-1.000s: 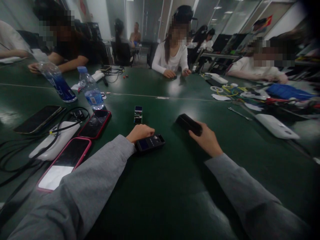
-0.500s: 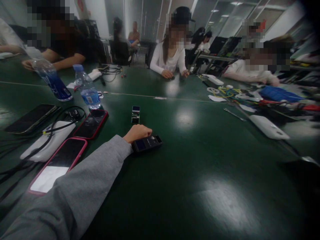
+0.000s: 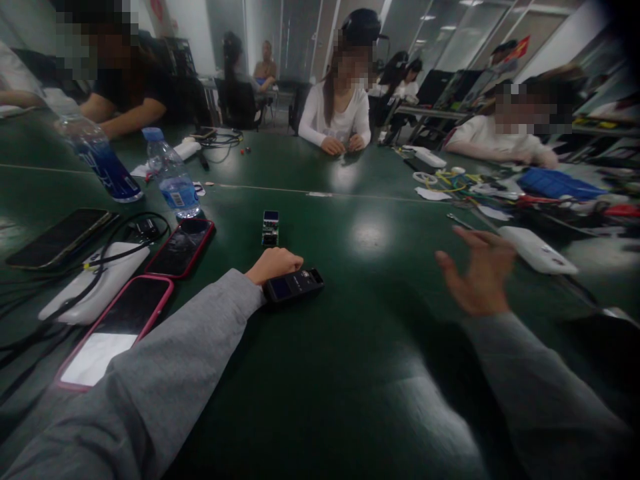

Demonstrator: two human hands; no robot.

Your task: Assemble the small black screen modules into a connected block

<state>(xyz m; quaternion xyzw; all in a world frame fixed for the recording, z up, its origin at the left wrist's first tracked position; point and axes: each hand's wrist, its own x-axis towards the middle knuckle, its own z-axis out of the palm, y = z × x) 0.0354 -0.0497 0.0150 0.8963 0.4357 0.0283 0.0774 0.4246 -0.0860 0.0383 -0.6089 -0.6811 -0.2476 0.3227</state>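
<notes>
Device (image 3: pixel 294 287), black, at nine o'clock from my empty, spread right hand (image 3: pixel 483 273); long axis roughly nine-to-three. My left hand (image 3: pixel 274 265), nearer, curls just beside it; whether it grips, I cannot tell.

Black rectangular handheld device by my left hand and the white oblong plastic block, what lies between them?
In the head view, your open right hand and glossy green tabletop lie between the black device and the white block.

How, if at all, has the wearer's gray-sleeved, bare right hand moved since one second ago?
Yes, to the right: the right hand is now closer to the white, oblong, plastic-looking device on the dark-green table.
</notes>
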